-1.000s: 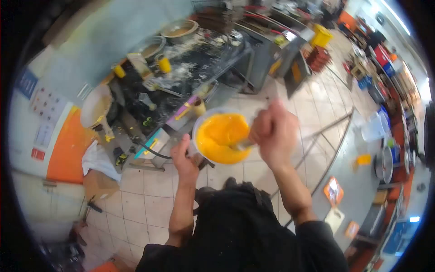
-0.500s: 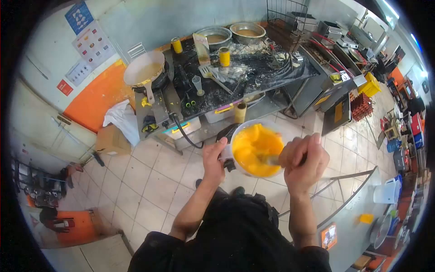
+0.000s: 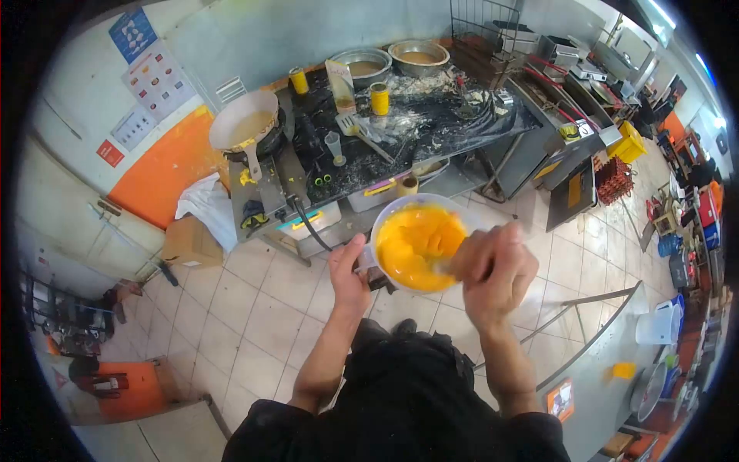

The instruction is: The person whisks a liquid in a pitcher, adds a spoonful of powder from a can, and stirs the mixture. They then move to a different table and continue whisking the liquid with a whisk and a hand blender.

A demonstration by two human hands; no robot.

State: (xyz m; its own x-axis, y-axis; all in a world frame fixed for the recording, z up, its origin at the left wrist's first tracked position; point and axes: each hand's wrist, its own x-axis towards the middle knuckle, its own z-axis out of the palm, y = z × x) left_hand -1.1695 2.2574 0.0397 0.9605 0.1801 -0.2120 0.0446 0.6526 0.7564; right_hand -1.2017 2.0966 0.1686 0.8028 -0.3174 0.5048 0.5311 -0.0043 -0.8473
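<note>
In front of my body I hold a white plastic jug (image 3: 375, 233) of thick yellow liquid (image 3: 402, 258) that looks like beaten egg. My left hand (image 3: 350, 276) is closed on the jug's handle at its left side. Over the right rim, my right hand (image 3: 496, 277) is closed around a utensil (image 3: 444, 266) whose lower end dips into the liquid. Motion blur and the fingers hide most of that utensil, so its kind does not show.
A black worktop (image 3: 304, 135) ahead bears flour, a slotted spatula (image 3: 366, 138), a yellow can (image 3: 379, 98) and two metal bowls (image 3: 419, 58). A pan (image 3: 245, 123) sits at its left. A metal table (image 3: 593, 385) stands at my right; a cardboard box (image 3: 190, 240) lies on the floor.
The jug and both hands have shifted slightly left and up. The yellow liquid's surface has swirled into a different shape around the utensil.
</note>
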